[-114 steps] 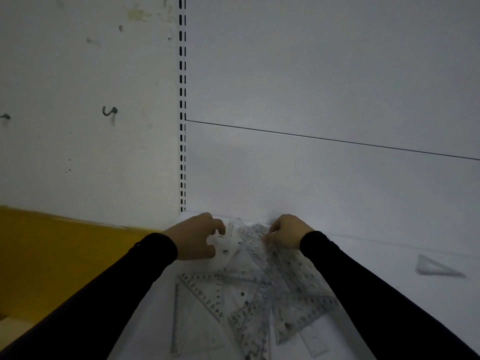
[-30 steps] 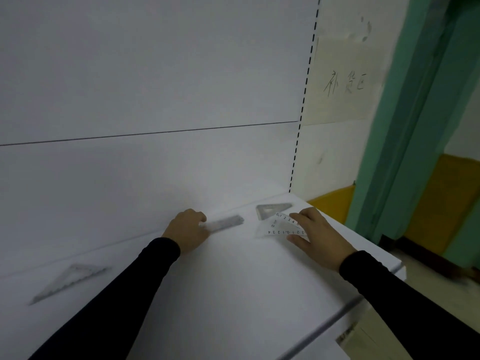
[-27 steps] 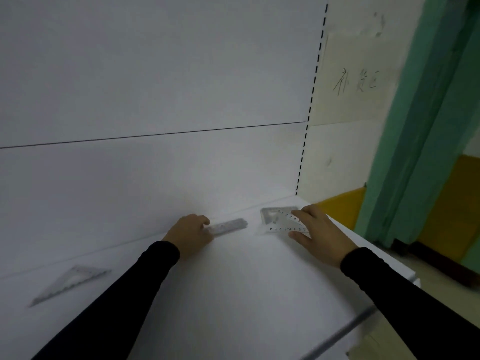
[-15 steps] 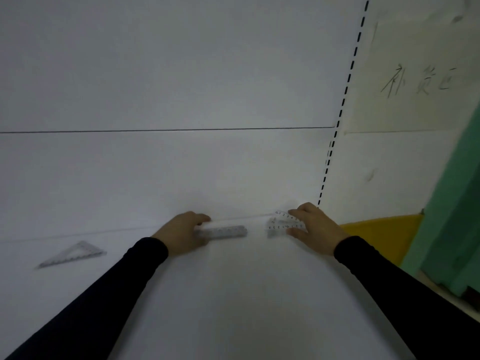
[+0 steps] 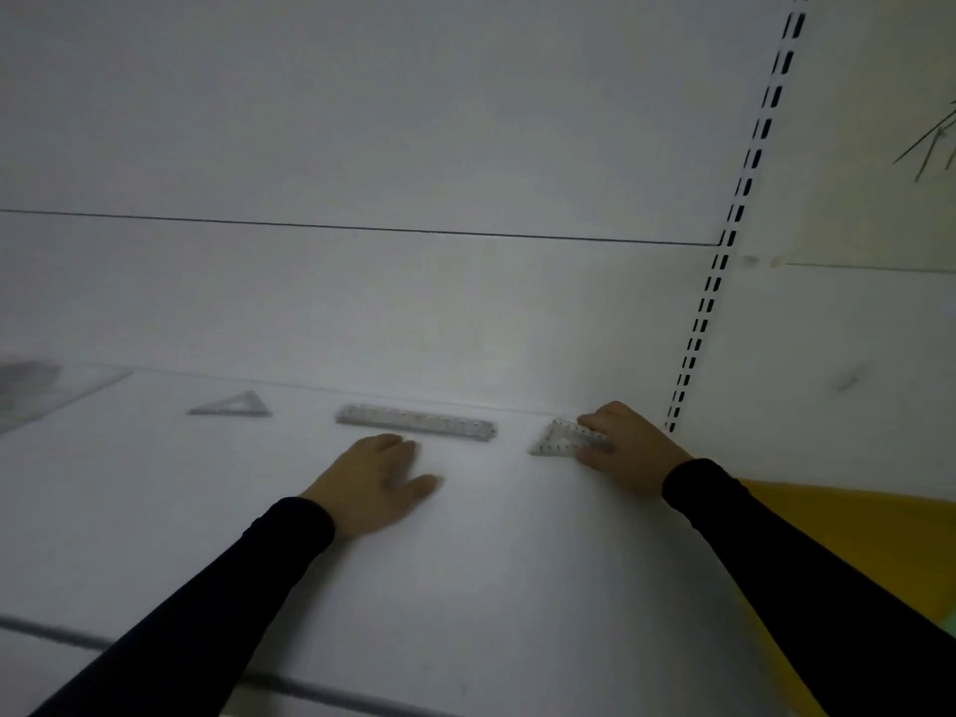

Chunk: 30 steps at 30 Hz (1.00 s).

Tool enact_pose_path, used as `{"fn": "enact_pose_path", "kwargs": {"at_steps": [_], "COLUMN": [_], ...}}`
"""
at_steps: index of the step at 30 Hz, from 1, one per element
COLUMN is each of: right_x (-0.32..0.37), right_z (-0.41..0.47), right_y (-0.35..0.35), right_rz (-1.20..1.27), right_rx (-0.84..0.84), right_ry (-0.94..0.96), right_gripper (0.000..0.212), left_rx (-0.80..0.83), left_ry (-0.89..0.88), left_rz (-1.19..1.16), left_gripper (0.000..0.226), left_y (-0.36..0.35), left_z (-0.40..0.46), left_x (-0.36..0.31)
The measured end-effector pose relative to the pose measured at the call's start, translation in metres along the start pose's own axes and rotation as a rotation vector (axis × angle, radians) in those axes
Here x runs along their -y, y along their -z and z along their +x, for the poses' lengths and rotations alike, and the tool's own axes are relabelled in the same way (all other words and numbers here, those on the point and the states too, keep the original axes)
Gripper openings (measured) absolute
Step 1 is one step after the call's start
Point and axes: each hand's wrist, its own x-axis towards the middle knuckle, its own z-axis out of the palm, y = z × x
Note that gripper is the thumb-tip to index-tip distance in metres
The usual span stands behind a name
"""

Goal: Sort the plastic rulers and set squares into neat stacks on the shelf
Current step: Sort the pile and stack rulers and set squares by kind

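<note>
Dim room, white back panel (image 5: 362, 121) with one thin horizontal seam across it; a slotted upright (image 5: 724, 251) runs down its right edge to the shelf. Right of the upright a pale wall (image 5: 853, 354), yellow lower band (image 5: 853, 520) beneath it, some scrawled marks at the top right corner, too cut off to read. White shelf (image 5: 465, 587) fills the lower half, dark line along its front edge at the lower left.

Ruler (image 5: 415, 421) lies flat near the back of the shelf, parallel to the panel. Left hand (image 5: 370, 481) rests flat on the shelf just in front of it, fingers relaxed and spread, holding nothing, not touching the ruler. Right hand (image 5: 628, 447) is on a small set square (image 5: 564, 439) in the shelf's back right corner near the upright, fingers curled over its right part; looks like a grip, though blur makes it hard to be sure. Second set square (image 5: 233, 406) lies flat left of the ruler, apart from it. Far left, a grey blurred heap (image 5: 31, 385) at the frame edge, probably more clear plastic pieces. Both sleeves black.
</note>
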Motion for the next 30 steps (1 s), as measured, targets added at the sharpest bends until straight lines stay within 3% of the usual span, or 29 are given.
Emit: {"fn": "enact_pose_path", "kwargs": {"at_steps": [3,6,16,20,24,30], "right_x": [-0.003,-0.004,0.018,0.041,0.063,0.115], "right_z": [0.002,0.0,-0.01,-0.012,-0.001,0.021], "right_y": [-0.002,0.0,-0.001,-0.007,-0.02,-0.039], "right_rz": [0.005,0.026,0.083,0.083,0.051,0.049], "right_rx": [0.031,0.025,-0.241,-0.272,-0.248,-0.214], "right_ry": [-0.003,-0.018,0.148,0.251,0.326,0.438], "right_gripper": [0.038,0.057,0.053,0.065,0.098,0.098], "left_rx": [0.04,0.021,-0.01,-0.078,-0.181,-0.358], "left_ry": [0.045,0.045,0.061,0.047,0.081,0.217], "left_rz": [0.068,0.131,0.108,0.062,0.05,0.088], "left_gripper": [0.091,0.122,0.083,0.083,0.093,0.091], "left_y": [-0.007,-0.014,-0.014,0.004,0.035,0.072], "left_z": [-0.009,-0.009,-0.009,-0.014,-0.032,-0.085], "left_x": [-0.005,0.0,-0.002,-0.004,0.014,0.062]}}
